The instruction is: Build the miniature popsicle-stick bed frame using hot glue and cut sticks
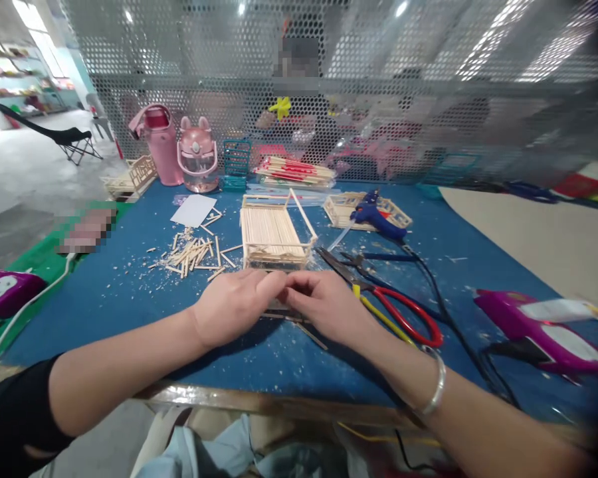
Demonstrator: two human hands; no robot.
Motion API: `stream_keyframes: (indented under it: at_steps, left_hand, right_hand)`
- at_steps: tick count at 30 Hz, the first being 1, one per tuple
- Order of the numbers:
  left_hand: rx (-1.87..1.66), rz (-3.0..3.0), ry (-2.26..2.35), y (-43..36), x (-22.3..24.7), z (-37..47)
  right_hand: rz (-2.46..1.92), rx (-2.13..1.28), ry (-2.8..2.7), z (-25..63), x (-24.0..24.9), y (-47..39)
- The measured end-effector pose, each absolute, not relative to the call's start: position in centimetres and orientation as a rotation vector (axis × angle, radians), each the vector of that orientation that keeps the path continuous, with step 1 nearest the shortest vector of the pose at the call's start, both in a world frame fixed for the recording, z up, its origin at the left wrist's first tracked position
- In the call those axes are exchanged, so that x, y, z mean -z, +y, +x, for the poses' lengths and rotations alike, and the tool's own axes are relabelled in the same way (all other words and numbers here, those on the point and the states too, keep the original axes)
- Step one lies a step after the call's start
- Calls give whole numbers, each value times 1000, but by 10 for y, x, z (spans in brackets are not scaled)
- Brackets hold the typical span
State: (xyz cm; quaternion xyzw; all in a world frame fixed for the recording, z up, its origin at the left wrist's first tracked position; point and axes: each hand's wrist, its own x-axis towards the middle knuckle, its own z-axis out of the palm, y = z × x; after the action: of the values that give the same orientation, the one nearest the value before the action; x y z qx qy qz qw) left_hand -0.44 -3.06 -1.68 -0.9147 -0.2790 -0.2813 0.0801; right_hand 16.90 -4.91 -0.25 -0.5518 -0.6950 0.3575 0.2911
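Side by side at the near edge of a small wooden stick frame (pixel 272 229) are my two hands. My left hand (pixel 236 302) is bent palm down, its fingertips hidden behind the hand. Touching it, my right hand (pixel 319 299) has thumb and index finger curled together; whatever lies between them is too small to make out. Thin sticks (pixel 311 335) lie on the blue table just below the hands. Red-handled scissors (pixel 408 315) and pliers (pixel 361 265) rest right of my right hand. Short cut sticks (pixel 194 255) are heaped left of the frame.
A blue glue gun (pixel 379 219) leans on another stick frame (pixel 339 211), its cable running right. Pink bottle (pixel 164 149), clear jug (pixel 198 159) and bundled sticks (pixel 294 172) stand along the back mesh (pixel 204 60). Purple devices (pixel 543 332) lie at both sides.
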Motion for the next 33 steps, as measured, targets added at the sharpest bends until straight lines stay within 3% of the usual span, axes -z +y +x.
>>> stream_keyframes:
  at_steps: [9, 16, 22, 25, 29, 31, 33]
  left_hand:
    - [862, -2804, -600, -34, 9, -13]
    - [947, -2802, -977, -32, -3, -33]
    - [464, -2628, -1601, 7, -24, -94]
    - [192, -2565, -1662, 15, -22, -100]
    - [655, -2632, -1510, -15, -21, -63]
    - [902, -2950, -1462, -34, -22, -37]
    - [1028, -3313, -1701, -46, -22, -13]
  right_hand:
    - [-1268, -1518, -1554, 168, -4, -48]
    - [-1157, -1509, -1426, 177, -4, -47]
    - [-1162, -1529, -1343, 185, -6, -43]
    - [-1177, -1527, -1344, 184, -6, -43]
    - [-1058, -1645, -1287, 182, -3, -45]
    - [-978, -1684, -1263, 182, -1, -46]
    - [-944, -1627, -1273, 182, 1, -47]
